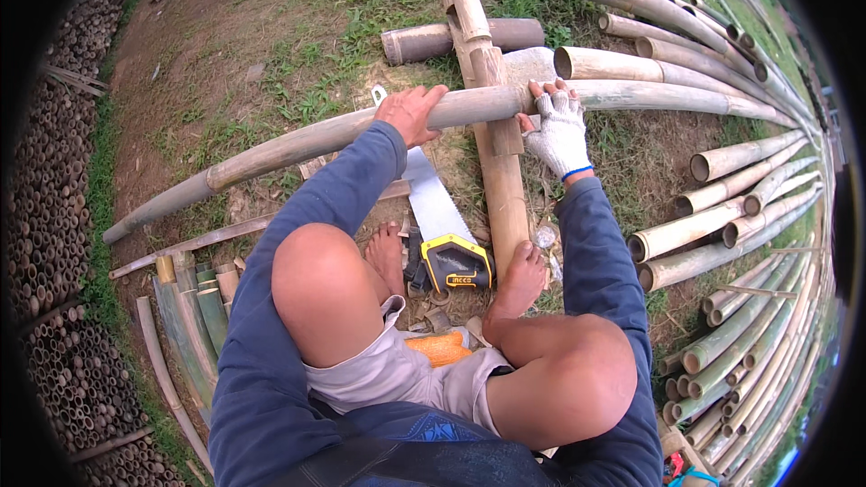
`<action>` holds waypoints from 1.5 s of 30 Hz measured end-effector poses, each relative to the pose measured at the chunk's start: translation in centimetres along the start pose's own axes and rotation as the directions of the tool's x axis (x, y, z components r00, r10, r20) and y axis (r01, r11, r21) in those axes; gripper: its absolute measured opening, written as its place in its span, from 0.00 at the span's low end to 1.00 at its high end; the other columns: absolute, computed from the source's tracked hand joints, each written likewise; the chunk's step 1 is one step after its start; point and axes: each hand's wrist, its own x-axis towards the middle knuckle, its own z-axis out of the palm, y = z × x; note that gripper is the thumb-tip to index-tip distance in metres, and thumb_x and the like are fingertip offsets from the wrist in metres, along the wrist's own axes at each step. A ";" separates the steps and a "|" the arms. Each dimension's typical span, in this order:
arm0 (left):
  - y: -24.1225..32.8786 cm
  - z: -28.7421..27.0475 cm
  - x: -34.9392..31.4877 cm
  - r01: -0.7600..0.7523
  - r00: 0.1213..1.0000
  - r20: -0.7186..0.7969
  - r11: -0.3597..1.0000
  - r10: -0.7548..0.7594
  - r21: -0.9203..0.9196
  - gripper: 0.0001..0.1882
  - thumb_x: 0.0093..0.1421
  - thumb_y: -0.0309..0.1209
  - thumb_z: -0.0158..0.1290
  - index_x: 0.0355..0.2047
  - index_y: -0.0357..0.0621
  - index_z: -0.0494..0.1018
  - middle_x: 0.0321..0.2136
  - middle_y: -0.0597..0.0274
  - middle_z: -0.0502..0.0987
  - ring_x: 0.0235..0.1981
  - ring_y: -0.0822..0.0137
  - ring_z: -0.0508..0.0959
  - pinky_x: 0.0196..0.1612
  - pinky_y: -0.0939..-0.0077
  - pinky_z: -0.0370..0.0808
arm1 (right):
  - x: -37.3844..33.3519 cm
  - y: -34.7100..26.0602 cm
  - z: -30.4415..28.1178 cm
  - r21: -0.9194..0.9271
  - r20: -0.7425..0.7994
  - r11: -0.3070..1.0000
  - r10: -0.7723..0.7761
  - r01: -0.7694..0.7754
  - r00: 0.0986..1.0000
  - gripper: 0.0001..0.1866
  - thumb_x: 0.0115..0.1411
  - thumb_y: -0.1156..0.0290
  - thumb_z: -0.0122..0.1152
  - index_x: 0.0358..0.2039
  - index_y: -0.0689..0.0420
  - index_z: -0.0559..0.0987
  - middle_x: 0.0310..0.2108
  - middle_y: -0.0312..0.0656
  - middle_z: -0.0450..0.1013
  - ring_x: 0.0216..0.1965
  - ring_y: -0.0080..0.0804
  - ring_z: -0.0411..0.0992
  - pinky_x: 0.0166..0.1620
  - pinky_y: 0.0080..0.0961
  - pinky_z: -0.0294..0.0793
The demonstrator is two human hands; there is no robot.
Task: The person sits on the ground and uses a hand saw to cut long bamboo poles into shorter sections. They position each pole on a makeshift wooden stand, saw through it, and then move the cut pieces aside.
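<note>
A long grey-brown bamboo pole [307,143] lies crosswise over a notched bamboo support [502,189]. My bare left hand [412,114] is closed over the pole, left of the support. Just right of the support, my right hand [559,133] wears a white knit glove with bare fingertips; its fingers wrap over the pole and the thumb shows on the near side. A handsaw lies between my feet, its yellow and black handle [456,266] toward me. The saw blade [433,194] runs beneath the pole, and its tip [379,95] shows beyond it.
Many cut bamboo poles [704,243] are stacked at the right. A thick dark bamboo piece [410,43] lies under the support's far end. Short bamboo lengths [194,307] lie at the left, beside a large pile of bamboo ends [59,216]. An orange item [439,349] sits below my legs.
</note>
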 end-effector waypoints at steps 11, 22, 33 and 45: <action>-6.7 -2.0 -4.7 0.087 0.987 0.133 0.996 -0.086 -0.003 0.45 0.51 0.49 0.74 0.68 0.59 0.67 0.51 0.52 0.83 0.52 0.46 0.84 0.57 0.49 0.81 | -7.0 -3.1 -0.7 0.120 -0.117 0.984 0.146 -0.132 0.982 0.37 0.62 0.63 0.71 0.71 0.54 0.71 0.63 0.57 0.70 0.69 0.62 0.64 0.69 0.55 0.65; -6.6 -3.2 -4.4 0.100 0.977 0.190 0.995 -0.095 -0.016 0.50 0.51 0.68 0.67 0.67 0.56 0.69 0.52 0.47 0.84 0.51 0.43 0.84 0.59 0.47 0.79 | -22.0 -12.0 -1.0 0.592 0.785 0.639 -0.319 -0.490 0.532 0.30 0.64 0.54 0.74 0.60 0.58 0.78 0.50 0.54 0.76 0.51 0.49 0.78 0.57 0.39 0.78; -5.6 -3.8 -4.8 0.167 0.968 0.187 0.986 -0.167 0.020 0.50 0.48 0.69 0.69 0.64 0.56 0.72 0.48 0.46 0.86 0.50 0.44 0.85 0.58 0.48 0.79 | -24.3 -14.8 2.4 0.468 0.616 0.824 -0.564 0.320 0.550 0.42 0.46 0.53 0.81 0.61 0.55 0.78 0.51 0.49 0.75 0.57 0.54 0.72 0.63 0.47 0.71; -6.2 -3.2 -4.6 0.155 0.972 0.171 0.987 -0.161 0.050 0.50 0.48 0.69 0.68 0.66 0.56 0.72 0.51 0.48 0.85 0.52 0.43 0.84 0.59 0.47 0.78 | -20.4 -11.9 -7.0 0.466 0.652 0.885 -0.337 -0.007 0.679 0.42 0.54 0.38 0.77 0.53 0.63 0.77 0.47 0.54 0.72 0.49 0.59 0.71 0.53 0.47 0.73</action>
